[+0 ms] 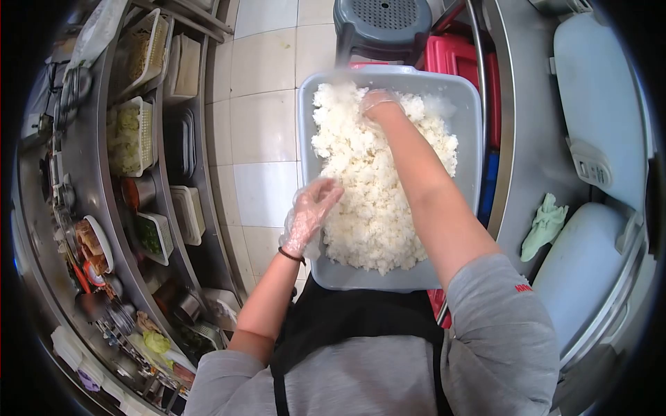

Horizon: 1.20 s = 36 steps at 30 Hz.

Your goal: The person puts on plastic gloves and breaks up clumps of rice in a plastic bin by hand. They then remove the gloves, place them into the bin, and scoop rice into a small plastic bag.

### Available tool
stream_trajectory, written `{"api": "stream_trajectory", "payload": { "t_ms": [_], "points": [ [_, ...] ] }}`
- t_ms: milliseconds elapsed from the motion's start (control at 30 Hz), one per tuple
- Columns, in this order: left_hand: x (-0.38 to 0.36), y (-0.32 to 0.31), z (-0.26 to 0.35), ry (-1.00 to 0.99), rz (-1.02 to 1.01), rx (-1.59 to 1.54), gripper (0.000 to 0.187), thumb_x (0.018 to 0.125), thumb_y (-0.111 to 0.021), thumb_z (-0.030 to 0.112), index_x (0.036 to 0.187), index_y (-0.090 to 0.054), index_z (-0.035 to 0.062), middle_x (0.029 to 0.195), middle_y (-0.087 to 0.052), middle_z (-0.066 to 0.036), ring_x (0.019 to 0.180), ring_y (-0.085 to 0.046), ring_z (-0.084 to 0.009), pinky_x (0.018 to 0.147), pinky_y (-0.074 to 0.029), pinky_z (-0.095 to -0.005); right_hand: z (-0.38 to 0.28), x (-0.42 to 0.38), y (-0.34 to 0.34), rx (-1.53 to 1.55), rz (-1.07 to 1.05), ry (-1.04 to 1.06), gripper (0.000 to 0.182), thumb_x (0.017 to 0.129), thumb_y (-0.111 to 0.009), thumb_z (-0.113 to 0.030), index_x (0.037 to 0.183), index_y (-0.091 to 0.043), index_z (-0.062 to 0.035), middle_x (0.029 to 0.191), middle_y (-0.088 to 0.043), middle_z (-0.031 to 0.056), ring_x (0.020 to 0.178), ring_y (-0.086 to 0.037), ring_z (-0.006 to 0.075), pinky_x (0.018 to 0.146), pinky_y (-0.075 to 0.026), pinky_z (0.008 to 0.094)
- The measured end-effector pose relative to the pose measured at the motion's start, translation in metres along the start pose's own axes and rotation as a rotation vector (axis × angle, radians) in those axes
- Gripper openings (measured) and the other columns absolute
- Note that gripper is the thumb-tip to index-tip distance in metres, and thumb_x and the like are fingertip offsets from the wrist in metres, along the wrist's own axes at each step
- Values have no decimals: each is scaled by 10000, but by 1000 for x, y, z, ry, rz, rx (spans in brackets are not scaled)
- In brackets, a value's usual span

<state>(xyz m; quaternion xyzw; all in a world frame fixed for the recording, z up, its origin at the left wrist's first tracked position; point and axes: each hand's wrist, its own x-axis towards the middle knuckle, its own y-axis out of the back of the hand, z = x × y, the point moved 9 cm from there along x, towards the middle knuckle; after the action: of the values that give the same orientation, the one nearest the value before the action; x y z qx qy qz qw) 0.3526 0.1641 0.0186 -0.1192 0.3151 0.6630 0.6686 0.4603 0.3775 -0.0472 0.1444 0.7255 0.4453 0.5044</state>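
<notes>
A large grey plastic tub [470, 149] holds a big heap of cooked white rice [374, 187], spread loosely and reaching toward the far wall. At the far end, my right hand [380, 104], in a clear plastic glove, reaches down into the rice. Its fingers are hidden, so what they grip does not show. My left hand [313, 211], also in a clear glove, is over the tub's left side beside the heap. Its thumb and fingers are apart, with nothing between them. A dark band circles the left wrist.
Beyond the tub stands a grey stool [383, 21], with a red container [451, 57] beside it. On the left, steel shelves hold food baskets [130, 135] and a lidded box [187, 215]. A steel counter on the right carries light-blue appliances [600, 104] and a green cloth [545, 225].
</notes>
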Motion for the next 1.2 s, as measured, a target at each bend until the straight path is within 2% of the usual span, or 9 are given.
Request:
{"api": "stream_trajectory", "payload": {
  "t_ms": [233, 500, 567, 667, 700, 800, 867, 933, 1200],
  "points": [
    [-27, -48, -72, 497, -186, -297, 665, 781, -555, 495, 1212, -405, 11, 1065, -495, -101, 914, -525, -210, 705, -453, -320, 34, 12, -63, 362, -87, -197, 446, 755, -488, -360, 1101, -565, -89, 1191, -487, 168, 1104, -468, 282, 933, -358, 356],
    [-15, -80, -63, 458, -193, -664, 848, 757, -531, 568, 1292, -255, -29, 1295, -325, -161, 1129, -406, -253, 813, -444, -373, 40, -7, -158, 631, -337, -222, 590, 758, -450, -527, 1232, -455, -177, 1308, -382, 134, 1189, -376, 290, 970, -310, 369],
    [-20, -83, -49, 437, -188, -702, 858, 755, -526, 577, 1312, -231, -5, 1329, -286, -155, 1166, -373, -258, 861, -418, -396, 4, -53, -152, 1101, -552, -158, 730, 727, -411, -654, 1320, -311, -241, 1384, -246, 130, 1250, -272, 312, 996, -272, 421],
    [-26, -91, -37, 460, -198, -812, 851, 755, -515, 589, 1336, -210, 49, 1348, -265, -126, 1207, -322, -265, 939, -341, -427, -15, -116, -119, 1363, -545, -226, 906, 681, -424, -720, 1369, -164, -192, 1407, -147, 159, 1286, -168, 328, 1029, -205, 455],
    [-28, -99, -29, 429, -273, -899, 839, 762, -507, 586, 1347, -193, 72, 1356, -255, -114, 1210, -318, -262, 958, -308, -437, -18, -141, -109, 1367, -539, -229, 906, 681, -424, -720, 1369, -164, -192, 1407, -147, 159, 1286, -168, 328, 1029, -205, 455],
    [-34, -106, -23, 440, -272, -870, 798, 783, -503, 556, 1344, -211, 71, 1349, -276, -106, 1207, -321, -244, 975, -280, -421, -13, -175, -82, 1156, -288, -82, 1210, 568, -532, -752, 1328, -63, 66, 1375, -159, 240, 1288, -160, 328, 1058, -156, 393],
    [-38, -101, -23, 475, -192, -752, 767, 796, -508, 529, 1331, -245, 47, 1334, -305, -109, 1200, -328, -230, 974, -286, -395, -13, -190, -89, 1046, -226, -68, 1234, 536, -570, -740, 1326, -77, 69, 1369, -163, 252, 1286, -163, 334, 1060, -155, 378],
    [-35, -97, 0, 248, -234, -631, 680, 810, -544, 448, 1275, -344, -6, 1278, -389, -113, 1176, -355, -200, 970, -292, -325, -19, -206, -87, 1039, -103, -92, 1250, 434, -727, -603, 1332, -137, 36, 1358, -175, 270, 1278, -185, 339, 1042, -215, 367],
    [-34, -121, -11, 219, -626, -522, 602, 788, -583, 325, 1245, -395, -19, 1227, -456, -141, 1113, -448, -207, 944, -342, -315, -43, -243, -68, 826, 62, 32, 1002, 552, -727, -412, 1302, -234, 34, 1362, -182, 232, 1261, -221, 341, 1014, -267, 368]
  ]
}}
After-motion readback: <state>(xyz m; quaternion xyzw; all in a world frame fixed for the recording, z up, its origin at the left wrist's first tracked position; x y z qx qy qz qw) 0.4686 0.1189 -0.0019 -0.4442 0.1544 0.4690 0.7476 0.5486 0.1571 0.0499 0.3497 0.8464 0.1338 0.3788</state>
